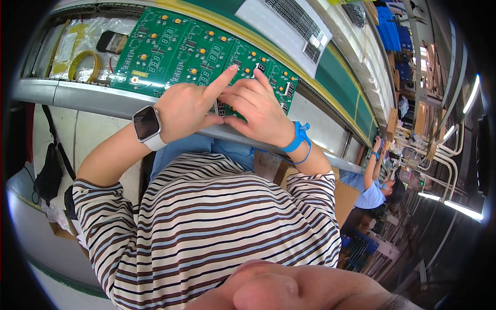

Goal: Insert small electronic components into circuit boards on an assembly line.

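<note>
A green circuit board panel (178, 49) spans the bench ahead of me, with yellow-orange push buttons (202, 51) and digit displays (214, 52) in repeated sections. Over its right part, my left hand (186, 106) reaches in with the index finger stretched onto the board and the thumb apart. Beside it my right hand (258, 108) arches over the same section, index finger out near a dark display (261, 67) with a white edge. Both thumb tips nearly meet beside another display (221, 108). I see nothing held in either hand; the palms hide part of the board.
A white sheet (289, 31) with rows of dark digit displays lies beyond the board. At left, a tray holds a yellow tape roll (86, 66) and clear plastic. A metal rail (62, 92) edges the bench near me. Another person (369, 188) works farther right.
</note>
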A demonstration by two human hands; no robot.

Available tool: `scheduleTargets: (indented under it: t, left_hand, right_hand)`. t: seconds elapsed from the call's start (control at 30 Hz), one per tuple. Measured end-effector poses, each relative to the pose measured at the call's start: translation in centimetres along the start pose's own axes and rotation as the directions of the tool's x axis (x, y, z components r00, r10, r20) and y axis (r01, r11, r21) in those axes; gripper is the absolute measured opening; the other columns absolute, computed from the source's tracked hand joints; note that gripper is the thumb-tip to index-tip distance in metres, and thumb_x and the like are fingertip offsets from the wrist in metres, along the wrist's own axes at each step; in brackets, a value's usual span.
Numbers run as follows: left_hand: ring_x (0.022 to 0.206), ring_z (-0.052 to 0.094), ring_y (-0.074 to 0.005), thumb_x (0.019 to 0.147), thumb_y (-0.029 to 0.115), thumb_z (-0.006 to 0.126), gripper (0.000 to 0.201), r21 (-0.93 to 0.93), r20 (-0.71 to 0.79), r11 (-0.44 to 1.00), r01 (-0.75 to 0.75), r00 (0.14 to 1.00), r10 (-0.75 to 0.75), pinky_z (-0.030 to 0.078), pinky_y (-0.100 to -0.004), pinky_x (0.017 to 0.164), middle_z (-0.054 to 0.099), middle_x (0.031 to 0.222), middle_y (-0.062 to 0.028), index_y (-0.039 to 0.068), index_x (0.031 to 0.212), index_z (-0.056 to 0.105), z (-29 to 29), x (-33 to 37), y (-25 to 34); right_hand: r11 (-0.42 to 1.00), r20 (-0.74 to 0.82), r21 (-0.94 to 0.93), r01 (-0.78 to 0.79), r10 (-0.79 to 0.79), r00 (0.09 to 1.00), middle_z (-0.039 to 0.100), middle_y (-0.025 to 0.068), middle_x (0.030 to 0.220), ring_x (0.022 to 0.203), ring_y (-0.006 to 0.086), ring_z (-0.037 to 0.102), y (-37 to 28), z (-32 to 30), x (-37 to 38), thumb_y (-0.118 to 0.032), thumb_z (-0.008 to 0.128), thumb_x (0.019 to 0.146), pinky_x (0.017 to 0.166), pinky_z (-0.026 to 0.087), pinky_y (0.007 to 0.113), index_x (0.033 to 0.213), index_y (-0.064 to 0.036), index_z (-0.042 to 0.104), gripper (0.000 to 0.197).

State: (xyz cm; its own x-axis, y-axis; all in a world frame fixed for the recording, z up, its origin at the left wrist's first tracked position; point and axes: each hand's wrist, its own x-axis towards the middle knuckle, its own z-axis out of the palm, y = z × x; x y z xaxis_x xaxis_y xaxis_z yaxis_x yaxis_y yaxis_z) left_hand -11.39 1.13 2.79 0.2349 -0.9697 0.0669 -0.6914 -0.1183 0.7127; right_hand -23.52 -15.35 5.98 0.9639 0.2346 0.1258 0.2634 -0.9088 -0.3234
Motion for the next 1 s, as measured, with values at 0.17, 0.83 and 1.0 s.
scheduleTargets:
  t: [0.17, 0.83, 1.0]
  left_hand:
    - [0.095, 0.060, -0.0316, 0.065, 0.031, 0.078, 0.096, 0.128, -0.233, 0.992, 0.005, 0.972, 0.026, 0.048, -0.0381, 0.077, 0.061, 0.101, -0.0193, 0.002, 0.140, 0.028, -1.0, -1.4, -1.2]
    - [0.118, 0.048, -0.0345, 0.068, 0.045, 0.071, 0.082, 0.266, -0.226, 0.961, 0.073, 0.974, -0.012, 0.036, -0.0420, 0.099, 0.052, 0.124, -0.0242, 0.001, 0.131, 0.043, 3.9, -1.7, -0.1]
    - [0.116, 0.049, -0.0360, 0.071, 0.048, 0.069, 0.079, 0.278, -0.249, 0.959, 0.046, 0.968, 0.026, 0.035, -0.0413, 0.097, 0.054, 0.120, -0.0266, -0.002, 0.127, 0.045, 4.2, -1.7, -0.5]
  right_hand:
    - [0.996, -0.143, -0.022, -0.087, 0.083, 0.986, 0.059, 0.0055, 0.095, 0.097, 0.0262, 0.053, 2.1, 0.5, 2.8, -0.019, 0.075, 0.062, 0.100, 0.031, 0.051, 0.095, -0.0100, 0.062, 0.036]
    - [0.939, -0.044, -0.134, -0.318, 0.315, 0.948, 0.062, 0.0062, 0.099, 0.102, 0.0277, 0.053, 6.3, 0.5, 3.1, -0.020, 0.073, 0.069, 0.103, 0.025, 0.051, 0.097, -0.0097, 0.061, 0.032]
    - [0.938, -0.037, -0.110, -0.330, 0.328, 0.944, 0.061, 0.0069, 0.099, 0.102, 0.0283, 0.052, 6.4, 0.9, 3.1, -0.019, 0.074, 0.068, 0.104, 0.025, 0.052, 0.096, -0.0094, 0.062, 0.032]
